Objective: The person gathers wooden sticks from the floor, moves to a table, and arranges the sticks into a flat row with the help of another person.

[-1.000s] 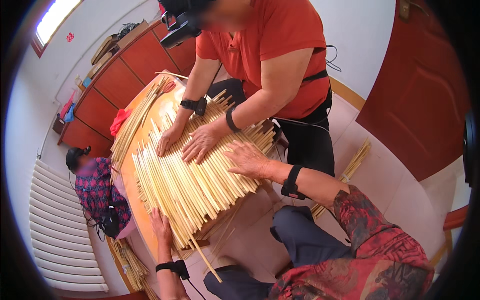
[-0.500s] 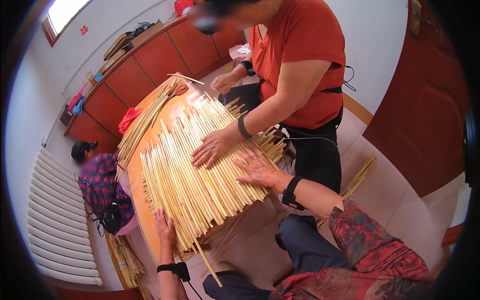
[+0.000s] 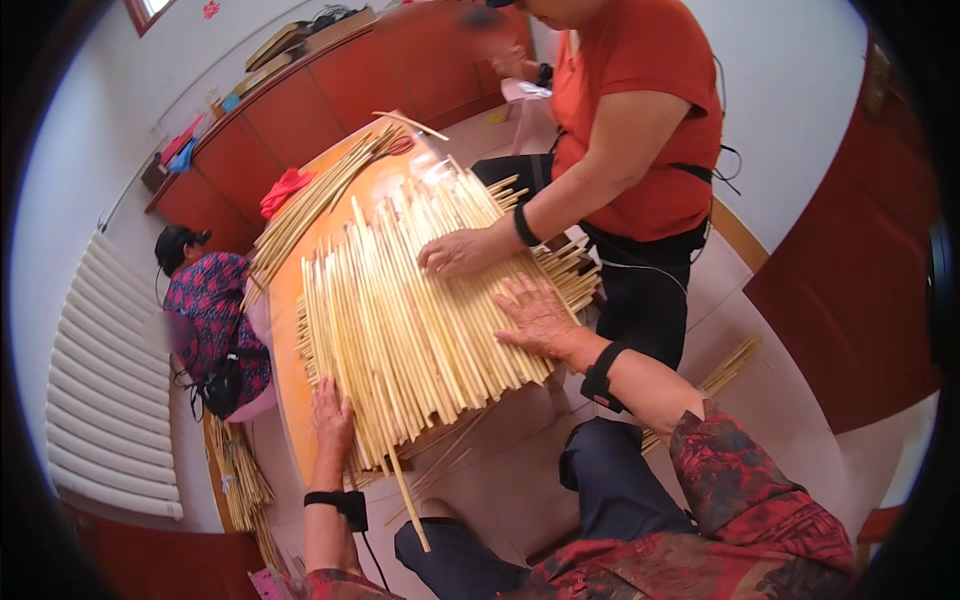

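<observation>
A broad layer of pale yellow stalks point(image 3: 395, 330) lies side by side on the orange table point(image 3: 292, 375), their near ends uneven. My right hand point(image 3: 537, 317) rests flat on the right part of the layer, fingers spread. Beside its left near edge is my left hand point(image 3: 332, 425), fingers stretched out, holding nothing; whether it touches the stalks I cannot tell. One longer stalk point(image 3: 408, 500) juts past the others toward my knees. A co-worker's hand point(image 3: 465, 250), fingers curled, is on the middle of the layer, farther off than my right hand.
A person in a red top point(image 3: 640, 150) stands across at the right. Another person in a patterned top point(image 3: 215, 310) sits at the left. A loose bundle of stalks point(image 3: 320, 195) and red scissors point(image 3: 400, 146) lie at the table's far end. More stalks point(image 3: 240, 475) are on the floor.
The co-worker's far hand has lifted away from the stalks, up and back. Their near hand has gone from flat to curled. My hands keep their places while the view has shifted.
</observation>
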Motion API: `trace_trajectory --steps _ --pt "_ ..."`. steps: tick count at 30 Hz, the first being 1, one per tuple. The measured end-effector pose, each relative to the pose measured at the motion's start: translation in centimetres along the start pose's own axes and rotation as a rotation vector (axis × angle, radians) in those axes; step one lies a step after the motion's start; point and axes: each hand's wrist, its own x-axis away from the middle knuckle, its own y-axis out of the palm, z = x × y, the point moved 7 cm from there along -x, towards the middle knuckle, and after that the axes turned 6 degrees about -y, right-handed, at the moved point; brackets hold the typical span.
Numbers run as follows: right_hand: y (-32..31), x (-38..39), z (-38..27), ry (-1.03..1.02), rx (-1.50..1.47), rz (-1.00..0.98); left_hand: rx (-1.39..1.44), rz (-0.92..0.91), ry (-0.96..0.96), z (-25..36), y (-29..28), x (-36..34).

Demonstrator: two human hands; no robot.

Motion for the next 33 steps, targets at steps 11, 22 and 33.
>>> trace_trajectory --steps 11,22,33 --pt "0.2 -0.1 -0.1 0.01 0.111 -0.019 -0.106 -0.034 0.041 3.0 -0.2 -1.2" --pt "-0.2 -1.0 -0.5 -0.008 0.22 -0.032 -0.117 -0.255 0.382 13.7 4.0 -4.7" --pt "0.2 -0.6 -0.3 -0.019 0.163 -0.03 -0.135 -0.252 0.348 13.5 4.7 -4.9"
